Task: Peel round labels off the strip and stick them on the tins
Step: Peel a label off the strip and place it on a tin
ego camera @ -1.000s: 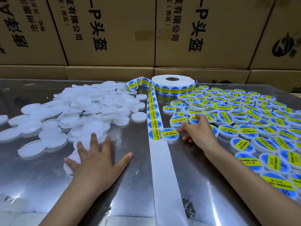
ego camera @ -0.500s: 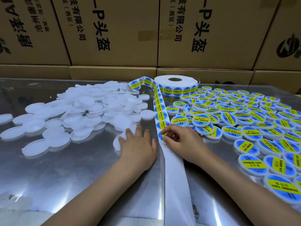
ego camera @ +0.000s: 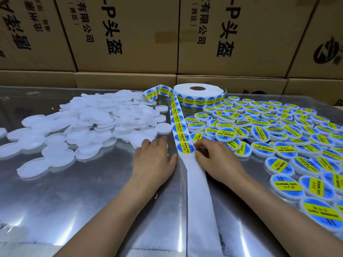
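- At the left of the frame the unlabelled tins (ego camera: 96, 125) lay heaped on the counter (ego camera: 55, 191): small, white, probably light and apt to skid on the shiny metal.
- Your left hand (ego camera: 155, 160) lay flat with straight fingers at the near edge of that heap, on what looked like one tin; it pinched nothing.
- The strip (ego camera: 181, 134) ran down the centre from the roll (ego camera: 199, 90); its paper looked thin and floppy.
- The lowest label (ego camera: 185, 147) was the one to take, by its right edge, since it would likely curl and cling.
- Your right hand (ego camera: 217, 162) had its fingertips curled at that edge, picking at it.
- Labelled tins (ego camera: 278, 138) filled the right.
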